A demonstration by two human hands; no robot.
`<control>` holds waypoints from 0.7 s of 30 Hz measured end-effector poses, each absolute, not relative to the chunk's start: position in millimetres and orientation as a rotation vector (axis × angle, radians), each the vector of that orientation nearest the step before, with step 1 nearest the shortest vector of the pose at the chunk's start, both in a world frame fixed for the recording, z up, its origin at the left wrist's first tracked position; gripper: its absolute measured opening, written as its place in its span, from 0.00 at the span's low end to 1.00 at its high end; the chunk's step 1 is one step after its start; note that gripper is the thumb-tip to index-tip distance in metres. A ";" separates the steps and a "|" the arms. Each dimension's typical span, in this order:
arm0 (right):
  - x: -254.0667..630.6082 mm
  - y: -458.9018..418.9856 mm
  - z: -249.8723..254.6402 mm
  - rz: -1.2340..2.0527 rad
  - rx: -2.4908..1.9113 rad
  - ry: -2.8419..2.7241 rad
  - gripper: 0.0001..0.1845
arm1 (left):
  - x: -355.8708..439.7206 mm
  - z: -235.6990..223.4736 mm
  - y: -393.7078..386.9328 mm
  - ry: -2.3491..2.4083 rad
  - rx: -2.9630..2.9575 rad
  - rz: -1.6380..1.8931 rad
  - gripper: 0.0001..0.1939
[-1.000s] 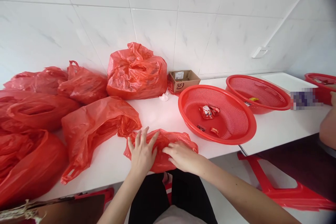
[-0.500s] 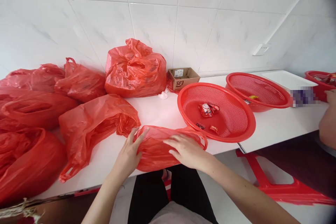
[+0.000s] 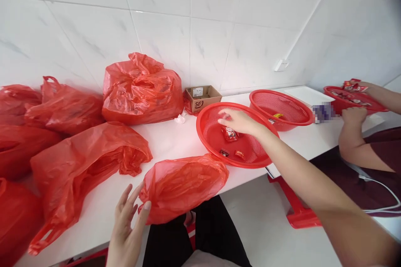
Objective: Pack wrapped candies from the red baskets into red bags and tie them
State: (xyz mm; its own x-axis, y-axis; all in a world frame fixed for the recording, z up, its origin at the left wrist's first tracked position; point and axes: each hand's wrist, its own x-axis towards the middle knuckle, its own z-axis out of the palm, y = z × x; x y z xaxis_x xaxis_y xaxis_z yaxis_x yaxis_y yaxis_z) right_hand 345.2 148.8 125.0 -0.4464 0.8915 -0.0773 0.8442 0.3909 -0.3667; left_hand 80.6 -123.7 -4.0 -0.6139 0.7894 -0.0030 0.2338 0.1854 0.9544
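My left hand (image 3: 127, 223) is open with fingers spread at the table's front edge, its thumb against the left end of a puffed red plastic bag (image 3: 184, 185) lying on the white table (image 3: 169, 142). My right hand (image 3: 236, 120) reaches out over the near red mesh basket (image 3: 206, 127), fingers extended and loosely open, just above a red wrapped candy packet (image 3: 230, 134). Two smaller red and dark candies (image 3: 233, 153) lie lower in the same basket. Nothing shows in either hand.
Several filled red plastic bags (image 3: 142, 89) crowd the table's left and back. A small cardboard box (image 3: 202, 98) stands by the wall. A second red basket (image 3: 280, 106) sits right of the first. Another person's hands (image 3: 352, 112) work at a third red basket (image 3: 354, 98) at far right.
My right hand left the red bag and reached forward over the near basket. My left hand slid to the bag's left end and opened. The view swung right, showing more of the other person.
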 end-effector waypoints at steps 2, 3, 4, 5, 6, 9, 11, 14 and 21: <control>346.3 179.3 108.7 0.457 -1.861 -2.654 0.32 | 82.6 -3.1 -124.7 1.961 0.940 1.423 0.27; 344.6 187.9 98.8 0.445 -1.934 -2.701 0.33 | 83.0 -4.2 -124.6 1.966 0.949 1.411 0.27; 341.8 192.6 88.9 0.438 -1.967 -2.731 0.34 | 83.2 -6.1 -124.3 1.974 0.966 1.397 0.26; 338.6 194.2 79.9 0.425 -1.975 -2.745 0.34 | 83.1 -8.4 -124.1 1.980 0.991 1.380 0.26; 335.5 193.8 72.4 0.399 -1.974 -2.759 0.33 | 82.8 -11.0 -124.2 1.983 1.018 1.362 0.25; 330.9 190.5 63.6 0.346 -1.898 -2.787 0.28 | 81.5 -17.5 -125.8 2.001 1.055 1.295 0.25; 333.0 189.9 70.9 0.366 -1.815 -2.783 0.23 | 80.1 -19.5 -127.3 2.020 1.042 1.262 0.27; 338.9 181.2 98.5 0.392 -1.715 -2.721 0.18 | 77.1 -20.1 -127.5 2.039 1.032 1.259 0.27; 305.4 72.7 130.5 1.027 -0.822 -2.383 0.17 | 69.2 -23.7 -108.5 1.975 1.103 1.204 0.28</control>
